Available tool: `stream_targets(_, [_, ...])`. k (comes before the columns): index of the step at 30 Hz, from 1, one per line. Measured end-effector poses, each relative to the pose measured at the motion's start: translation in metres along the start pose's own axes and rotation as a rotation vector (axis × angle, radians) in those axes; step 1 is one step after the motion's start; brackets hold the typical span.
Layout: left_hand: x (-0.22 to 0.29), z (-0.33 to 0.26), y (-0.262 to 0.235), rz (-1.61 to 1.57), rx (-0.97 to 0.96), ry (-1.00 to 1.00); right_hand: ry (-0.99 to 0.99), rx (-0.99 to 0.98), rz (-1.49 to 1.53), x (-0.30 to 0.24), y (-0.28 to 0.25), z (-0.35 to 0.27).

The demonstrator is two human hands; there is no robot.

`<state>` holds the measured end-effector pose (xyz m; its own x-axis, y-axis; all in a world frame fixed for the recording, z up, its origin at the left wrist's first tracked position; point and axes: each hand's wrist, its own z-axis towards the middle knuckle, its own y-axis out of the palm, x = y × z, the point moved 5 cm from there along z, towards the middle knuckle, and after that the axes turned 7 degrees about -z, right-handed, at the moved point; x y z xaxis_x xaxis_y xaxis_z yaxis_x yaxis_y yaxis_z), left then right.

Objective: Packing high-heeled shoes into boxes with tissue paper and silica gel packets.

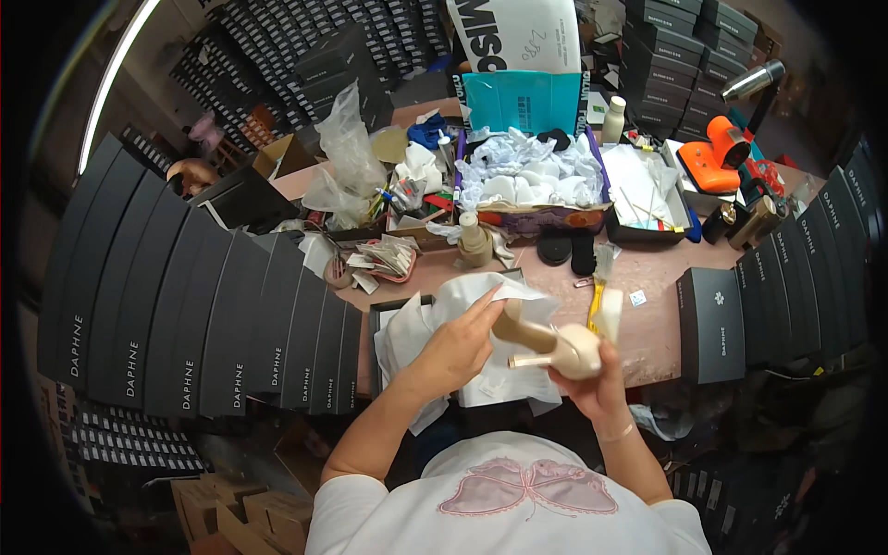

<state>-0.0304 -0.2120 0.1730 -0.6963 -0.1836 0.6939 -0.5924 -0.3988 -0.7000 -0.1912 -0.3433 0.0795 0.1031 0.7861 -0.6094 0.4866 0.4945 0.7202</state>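
My right hand (597, 384) is closed around the heel end of a beige high-heeled shoe (575, 350), its thin heel pointing left. My left hand (458, 350) meets the shoe's other end, fingers pressed together at the edge of a sheet of white tissue paper (462, 294). Part of the left fingertips is hidden by the paper. Beneath both hands, more tissue paper spreads over an open dark shoebox (375, 324), of which only the rim shows. A yellow-handled brush (597, 301) lies just beyond the shoe.
Dark shoeboxes (199, 305) line the left side, with another row (712, 324) at right. Behind stand a bin of white crumpled padding (532, 171), a bottle (474, 239), a tray of small packets (384, 259) and an orange device (721, 157).
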Motion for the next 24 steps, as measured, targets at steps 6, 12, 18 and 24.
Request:
stream_targets(6, [-0.028, 0.003, 0.002, 0.124, -0.016, -0.098, 0.219, -0.112, 0.441, 0.037, -0.040, 0.020])
stream_targets(12, [-0.003, 0.001, 0.038, -0.026, -0.146, -0.047, 0.157, -0.147, 0.492, 0.034, -0.039, 0.002])
stream_targets(18, [0.079, -0.015, 0.084, 0.114, -0.141, 0.482, -0.225, 0.150, 0.087, 0.029, 0.008, -0.021])
stream_targets(24, [0.063, -0.022, 0.115, -0.092, -0.097, 0.468, -0.186, -0.079, 0.510, 0.000, -0.054, -0.016])
